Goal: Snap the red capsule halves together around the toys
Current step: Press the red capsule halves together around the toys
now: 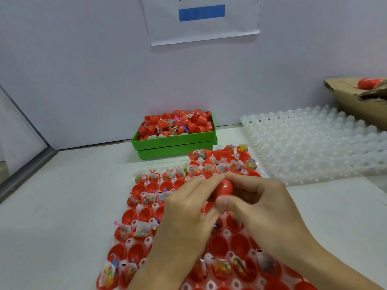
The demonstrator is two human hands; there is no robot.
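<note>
A red capsule [224,186] sits between both hands, held above the middle of the near tray [228,235]. The left hand [188,208] comes in from below left, its fingers curled over the capsule's left side, fingertips meeting those of the right hand [259,204] at the capsule's top. The right hand wraps the capsule from the right, thumb pressed across its lower front. Whether the two halves are fully closed cannot be told, since the fingers cover the seam.

The near tray is a white moulded one lying on the pale desk [62,206], its pockets filled with open red capsule halves [137,214]; many hold small clear toy packets [146,199] with coloured bits inside, too many to count surely. Behind it stands one green bin [176,146], seemingly two stacked, heaped with loose red halves and toy packets. To the right lies one more white tray [314,143], reaching toward the desk's far right edge. At the far right corner one torn cardboard box [356,101] shows a closed red capsule [365,83] at its top. A plain pale wall [83,59] backs the desk, with one paper sheet [201,19] bearing a blue bar taped above the bin.
</note>
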